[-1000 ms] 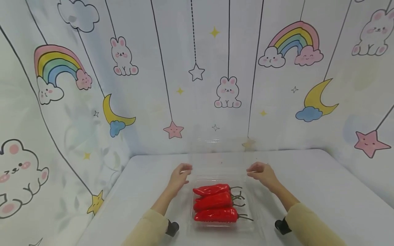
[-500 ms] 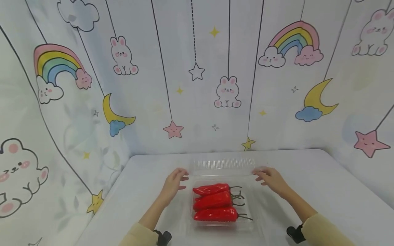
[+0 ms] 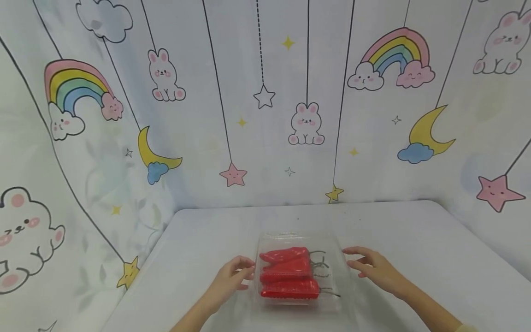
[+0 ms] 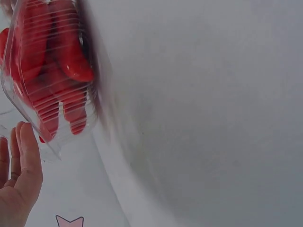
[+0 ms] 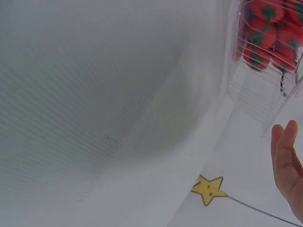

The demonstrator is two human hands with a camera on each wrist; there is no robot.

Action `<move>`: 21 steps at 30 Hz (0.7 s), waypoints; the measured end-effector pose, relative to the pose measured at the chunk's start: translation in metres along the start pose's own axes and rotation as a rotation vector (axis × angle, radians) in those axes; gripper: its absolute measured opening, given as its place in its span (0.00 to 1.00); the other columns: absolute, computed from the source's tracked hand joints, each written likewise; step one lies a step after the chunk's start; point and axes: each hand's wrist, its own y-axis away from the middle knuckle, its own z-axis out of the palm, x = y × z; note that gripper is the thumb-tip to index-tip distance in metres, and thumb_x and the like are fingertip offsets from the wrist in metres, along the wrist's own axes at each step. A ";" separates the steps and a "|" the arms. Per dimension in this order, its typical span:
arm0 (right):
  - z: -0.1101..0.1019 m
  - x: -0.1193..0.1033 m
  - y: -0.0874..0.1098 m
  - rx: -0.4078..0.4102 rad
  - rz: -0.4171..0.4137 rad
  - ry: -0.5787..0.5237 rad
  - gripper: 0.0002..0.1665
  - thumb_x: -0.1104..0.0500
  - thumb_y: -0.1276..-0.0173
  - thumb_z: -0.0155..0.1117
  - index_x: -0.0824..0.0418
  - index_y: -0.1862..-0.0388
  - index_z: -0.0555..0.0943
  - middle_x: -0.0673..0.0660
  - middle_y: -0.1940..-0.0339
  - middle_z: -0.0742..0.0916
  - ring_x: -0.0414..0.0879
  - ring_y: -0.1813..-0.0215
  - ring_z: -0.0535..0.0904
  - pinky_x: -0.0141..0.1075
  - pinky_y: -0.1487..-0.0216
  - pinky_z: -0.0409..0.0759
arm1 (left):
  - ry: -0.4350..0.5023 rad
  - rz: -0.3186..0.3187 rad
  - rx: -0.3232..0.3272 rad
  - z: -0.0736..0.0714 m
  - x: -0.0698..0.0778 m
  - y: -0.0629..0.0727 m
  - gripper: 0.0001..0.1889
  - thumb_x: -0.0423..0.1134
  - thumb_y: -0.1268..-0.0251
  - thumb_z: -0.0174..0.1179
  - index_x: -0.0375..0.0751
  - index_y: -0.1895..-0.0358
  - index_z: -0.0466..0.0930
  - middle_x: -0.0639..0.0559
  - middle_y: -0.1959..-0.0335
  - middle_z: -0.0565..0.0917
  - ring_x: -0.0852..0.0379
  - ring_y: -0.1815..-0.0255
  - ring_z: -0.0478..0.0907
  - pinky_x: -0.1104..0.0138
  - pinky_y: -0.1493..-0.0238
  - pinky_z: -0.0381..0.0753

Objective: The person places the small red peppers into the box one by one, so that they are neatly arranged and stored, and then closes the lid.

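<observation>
A clear plastic clamshell box lies on the table in the head view, its lid now lying over several red peppers. The peppers lie side by side, their green stems pointing right. My left hand is at the box's left edge with loosely bent fingers, the fingertips at or very near the plastic. On the opposite side, my right hand has its thumb and forefinger apart beside the right edge; contact is hard to tell. In the left wrist view, straight fingers reach the box rim. Whether the lid is latched cannot be seen.
The white table extends around the box to a back edge. Behind it hangs a white cloth backdrop printed with rabbits, rainbows, moons and stars, which also covers the sides.
The raised transparent lid has swung down toward me over the peppers. Both hands have come nearer with it, from behind the box to its left and right sides.
</observation>
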 end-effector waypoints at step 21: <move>0.023 0.013 0.035 -0.209 0.412 -0.468 0.45 0.50 0.31 0.51 0.76 0.33 0.41 0.66 0.51 0.77 0.53 0.58 0.80 0.44 0.58 0.80 | 0.258 -0.278 -0.142 0.005 -0.011 0.027 0.33 0.45 0.38 0.58 0.26 0.38 0.55 0.41 0.53 0.74 0.48 0.53 0.76 0.54 0.52 0.78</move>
